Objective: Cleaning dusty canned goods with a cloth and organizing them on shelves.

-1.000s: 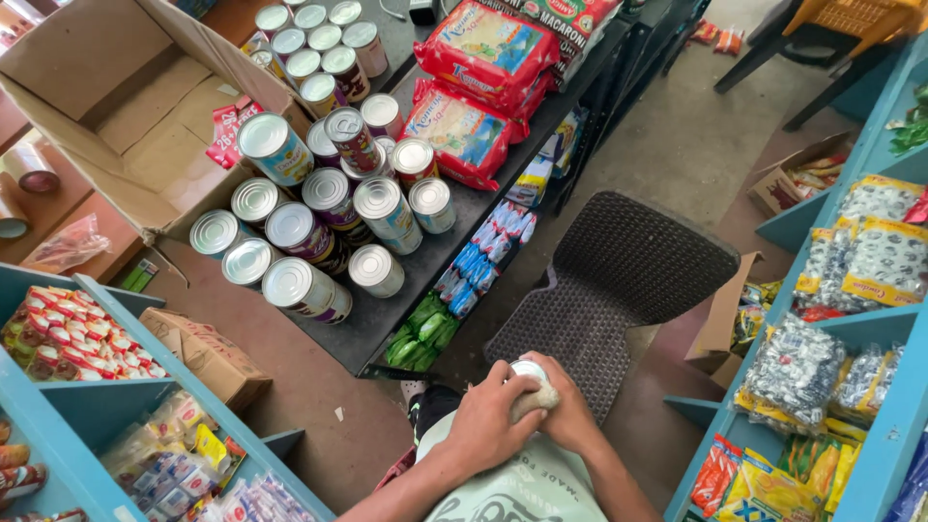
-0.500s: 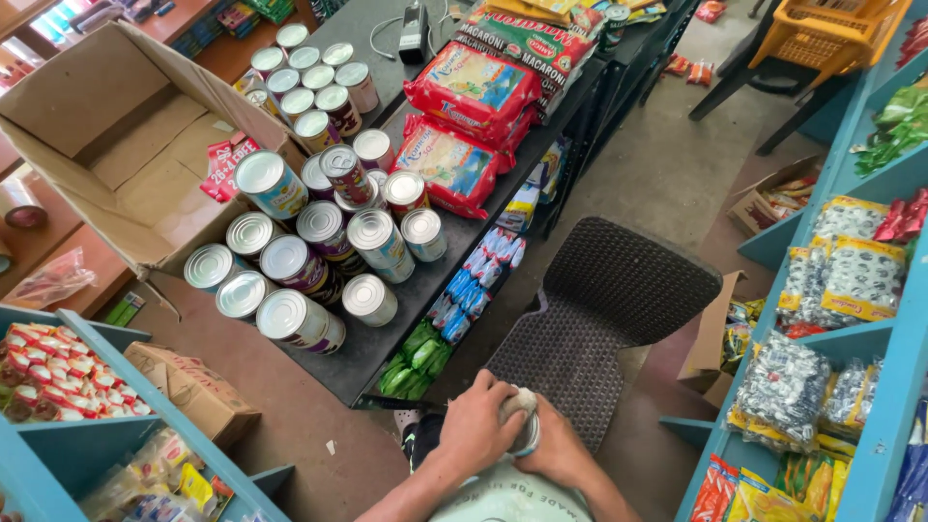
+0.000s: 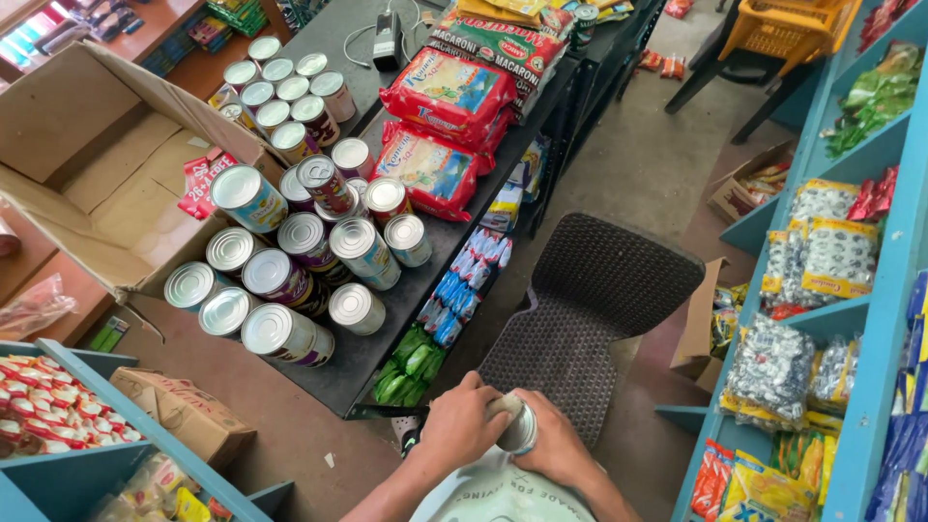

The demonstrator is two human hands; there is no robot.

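As both hands (image 3: 503, 435) clasp a silver can (image 3: 520, 427), red packets (image 3: 447, 92) on counter

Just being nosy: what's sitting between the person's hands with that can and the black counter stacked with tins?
In the head view, a dark woven chair stands between the hands' can and the black counter, with bare floor around it.

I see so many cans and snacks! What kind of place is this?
Most likely a small grocery shop. Tin cans crowd a black counter, blue shelves hold bagged snacks, and both hands hold one can.
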